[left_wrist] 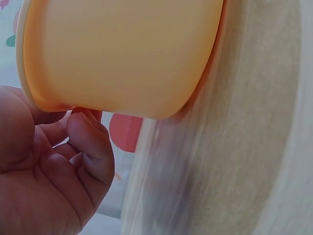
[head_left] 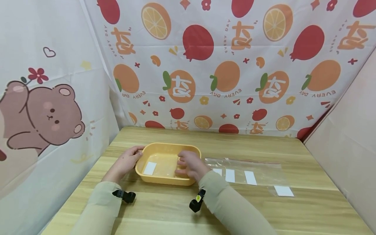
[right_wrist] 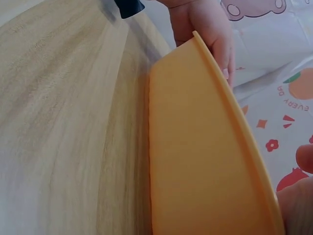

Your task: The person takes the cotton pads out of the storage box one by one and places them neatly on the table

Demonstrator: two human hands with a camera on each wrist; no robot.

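Note:
A yellow oval plastic basin [head_left: 167, 180] stands on the wooden table. At its left end my left hand [head_left: 124, 163] holds the rim, and in the left wrist view curled fingers [left_wrist: 93, 142] touch the outer wall just under it. My right hand [head_left: 191, 163] reaches over the right end into the basin, thumb and fingers spread apart. Whether those fingertips touch anything clear inside cannot be seen. A white label [head_left: 149, 168] lies at the left of the basin floor, with what looks like clear film beside it.
Right of the basin, overlapping clear zip bags [head_left: 265, 166] lie in a row, several white labels [head_left: 250, 178] on them. One more white label [head_left: 284, 191] is at the row's right end. A printed cloth [head_left: 199, 91] hangs behind the table, with further cloths at both sides.

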